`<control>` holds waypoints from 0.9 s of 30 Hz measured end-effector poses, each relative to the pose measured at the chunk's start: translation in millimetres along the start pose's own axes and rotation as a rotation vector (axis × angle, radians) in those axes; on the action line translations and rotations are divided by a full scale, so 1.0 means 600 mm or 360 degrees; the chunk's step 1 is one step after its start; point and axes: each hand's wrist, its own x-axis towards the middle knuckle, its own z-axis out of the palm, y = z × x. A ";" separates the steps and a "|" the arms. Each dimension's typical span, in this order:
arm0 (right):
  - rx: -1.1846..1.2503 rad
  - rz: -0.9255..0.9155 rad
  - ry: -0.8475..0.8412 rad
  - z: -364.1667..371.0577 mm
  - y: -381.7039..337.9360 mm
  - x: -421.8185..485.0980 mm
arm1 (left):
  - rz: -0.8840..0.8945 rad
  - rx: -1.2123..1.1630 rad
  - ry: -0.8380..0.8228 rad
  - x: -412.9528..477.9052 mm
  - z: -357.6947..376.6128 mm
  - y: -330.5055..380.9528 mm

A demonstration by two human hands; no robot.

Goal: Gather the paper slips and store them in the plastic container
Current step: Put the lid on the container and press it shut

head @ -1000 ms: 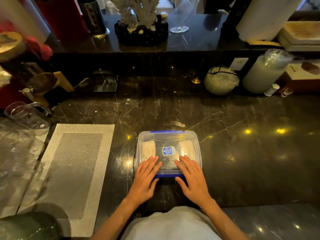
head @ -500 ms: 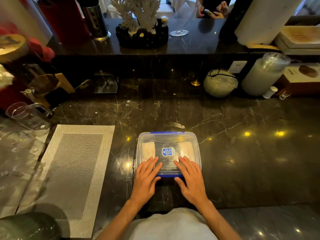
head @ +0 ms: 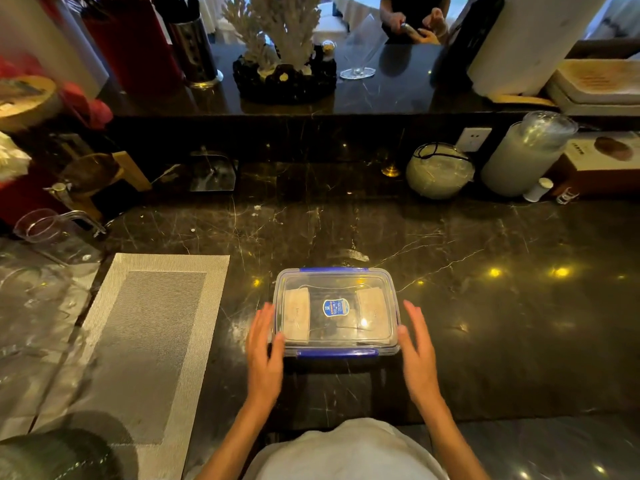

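Observation:
A clear plastic container (head: 337,341) with blue clips and a lid with a blue sticker sits on the dark marble counter in front of me. Through the lid I see two stacks of pale paper slips, one at the left (head: 296,318) and one at the right (head: 372,311). My left hand (head: 263,355) is beside the container's left side, fingers spread, its thumb at the near left corner. My right hand (head: 417,351) is beside the right side, fingers spread, thumb near the right corner. Neither hand holds anything.
A grey woven placemat (head: 149,341) lies to the left. Clear glassware (head: 52,233) stands at the far left. A round glass bowl (head: 438,171) and a tall clear jar (head: 523,154) stand at the back right. A raised ledge (head: 398,95) runs behind.
Both hands have come off the container's lid and moved apart to its left and right sides. The container has not moved.

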 end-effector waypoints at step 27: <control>-0.1323 -0.0354 -0.0476 0.041 0.006 -0.009 | 0.0252 0.1370 -0.0624 -0.001 0.038 0.027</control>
